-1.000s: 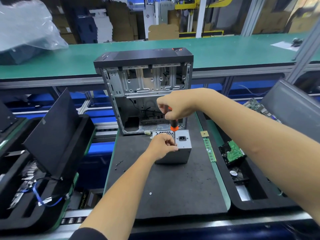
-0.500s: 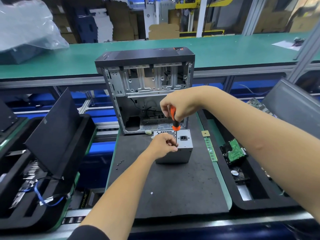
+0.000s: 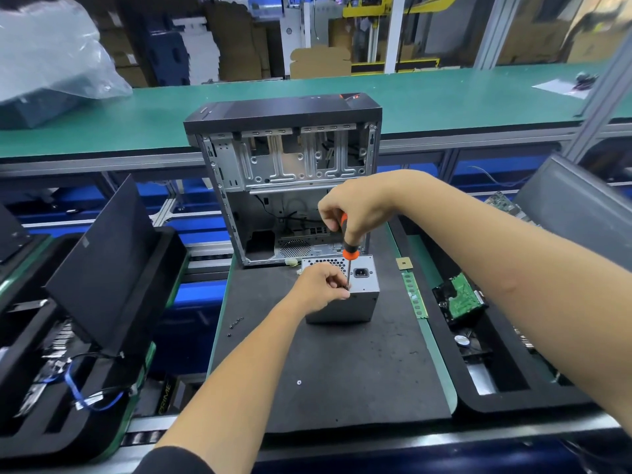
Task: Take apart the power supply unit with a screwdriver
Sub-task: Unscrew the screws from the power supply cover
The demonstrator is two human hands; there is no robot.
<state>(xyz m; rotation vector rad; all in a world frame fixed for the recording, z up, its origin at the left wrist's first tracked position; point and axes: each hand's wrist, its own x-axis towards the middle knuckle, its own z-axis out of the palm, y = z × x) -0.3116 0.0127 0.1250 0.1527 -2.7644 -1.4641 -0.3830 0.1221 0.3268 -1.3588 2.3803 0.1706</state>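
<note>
A grey metal power supply unit [image 3: 355, 302] stands on the black foam mat [image 3: 342, 371], its vented face with the power socket turned up. My right hand [image 3: 355, 210] grips the orange-and-black screwdriver [image 3: 349, 248] from above, held upright. Its thin shaft comes down at the near edge of the unit's top face. My left hand [image 3: 319, 287] rests on the unit's left side, fingers curled and pinching around the screwdriver's tip.
An open, stripped computer case [image 3: 290, 183] stands right behind the unit. Small screws [image 3: 236, 325] lie on the mat's left part. A RAM stick [image 3: 414, 295] and a hard drive [image 3: 460, 299] lie to the right; foam trays with cables stand left.
My right hand has risen a little with the screwdriver, showing more of its orange handle. My left hand stays on the unit by the tip.
</note>
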